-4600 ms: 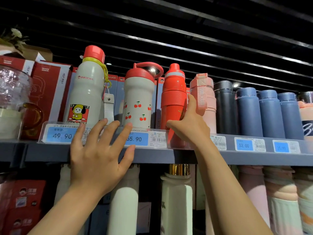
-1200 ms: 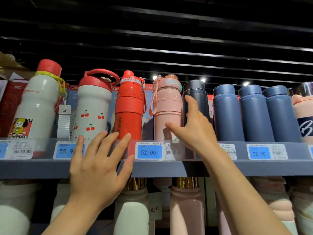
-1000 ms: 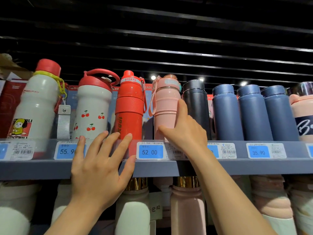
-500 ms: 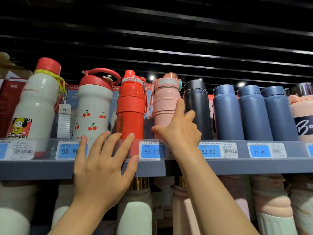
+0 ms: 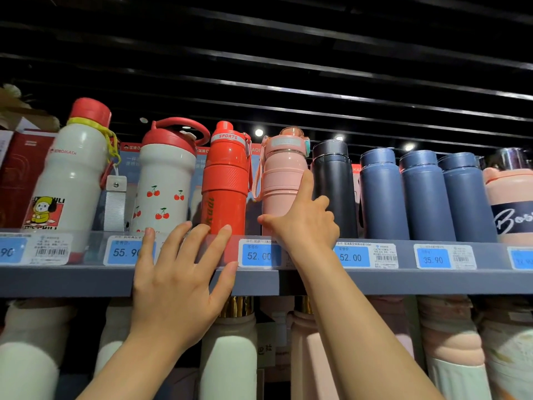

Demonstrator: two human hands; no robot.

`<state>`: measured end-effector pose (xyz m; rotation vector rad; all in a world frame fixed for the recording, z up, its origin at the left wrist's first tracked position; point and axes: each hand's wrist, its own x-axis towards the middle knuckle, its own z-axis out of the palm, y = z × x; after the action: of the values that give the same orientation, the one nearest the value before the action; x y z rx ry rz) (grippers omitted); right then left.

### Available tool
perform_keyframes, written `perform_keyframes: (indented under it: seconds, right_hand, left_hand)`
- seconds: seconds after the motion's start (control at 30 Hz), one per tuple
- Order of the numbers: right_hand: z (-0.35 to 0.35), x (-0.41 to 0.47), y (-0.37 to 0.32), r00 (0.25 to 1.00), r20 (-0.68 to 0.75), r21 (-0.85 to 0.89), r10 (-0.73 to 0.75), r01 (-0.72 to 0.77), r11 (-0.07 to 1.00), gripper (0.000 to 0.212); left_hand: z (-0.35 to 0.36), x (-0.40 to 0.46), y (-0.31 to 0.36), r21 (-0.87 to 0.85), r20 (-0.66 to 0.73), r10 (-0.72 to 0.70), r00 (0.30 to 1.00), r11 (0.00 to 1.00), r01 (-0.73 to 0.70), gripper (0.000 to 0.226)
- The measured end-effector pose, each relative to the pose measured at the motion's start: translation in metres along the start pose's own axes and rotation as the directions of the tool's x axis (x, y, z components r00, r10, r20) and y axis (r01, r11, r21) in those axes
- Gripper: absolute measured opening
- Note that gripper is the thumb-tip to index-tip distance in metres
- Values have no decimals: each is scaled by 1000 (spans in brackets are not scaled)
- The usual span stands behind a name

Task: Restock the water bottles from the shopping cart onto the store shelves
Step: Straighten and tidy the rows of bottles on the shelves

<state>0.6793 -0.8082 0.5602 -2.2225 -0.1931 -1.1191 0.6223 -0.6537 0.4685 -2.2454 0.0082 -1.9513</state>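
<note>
Pink and ribbed, the pink bottle [image 5: 284,180] stands upright on the shelf [image 5: 72,281], between the red bottle [image 5: 226,180] and the black flask [image 5: 334,186]. A second ago the right hand [image 5: 302,223] lay on that black flask; it has since shifted left, and now its thumb and forefinger rest against the pink bottle's lower body in a loose half-grip, not clenched. This looks like straightening an already shelved row rather than adding stock. The left hand [image 5: 178,284] has stayed flat and spread on the shelf lip, fingers released, holding nothing. The bottles look like smooth, hard plastic or coated metal; the red one has a ridged waist, the blue flasks [image 5: 424,194] are plain matte cylinders. No cart is in view.
</note>
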Motion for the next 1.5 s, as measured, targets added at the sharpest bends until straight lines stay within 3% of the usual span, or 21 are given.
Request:
perform_keyframes:
  seconds: [0.27, 0.47, 0.6, 0.97, 1.17, 1.27, 1.4, 1.5]
  right_hand:
    - [-3, -3, 10, 997, -30, 18, -74, 75, 997, 114]
    - [-22, -1, 43, 970, -137, 240, -203, 231, 943, 86]
    - [-22, -3, 66, 945, -232, 154, -232, 271, 950, 62]
    - [-18, -8, 69, 949, -154, 46, -277, 287, 957, 44]
    - [-20, 0, 34, 961, -79, -7, -265, 266, 964, 71]
    - [-5, 3, 16, 986, 2, 28, -166, 166, 986, 88]
    - [6, 3, 14, 993, -76, 36, -93, 96, 995, 91]
    - [3, 3, 14, 995, -55, 22, -77, 79, 997, 96]
  left_hand:
    - [0, -1, -1, 15, -10, 11, 1000, 1000, -11, 52]
    - [1, 0, 0, 26, -37, 14, 999, 1000, -13, 51]
    - [3, 0, -2, 39, -58, 22, 998, 999, -20, 50]
    - [4, -1, -1, 39, -76, 22, 997, 999, -19, 51]
    - [4, 0, 0, 33, -80, 14, 997, 999, -11, 50]
    - [2, 0, -1, 24, -63, 15, 998, 1000, -14, 50]
    - [0, 0, 0, 7, -47, 15, 999, 1000, -15, 50]
    - [1, 0, -1, 3, -30, 10, 999, 1000, -10, 51]
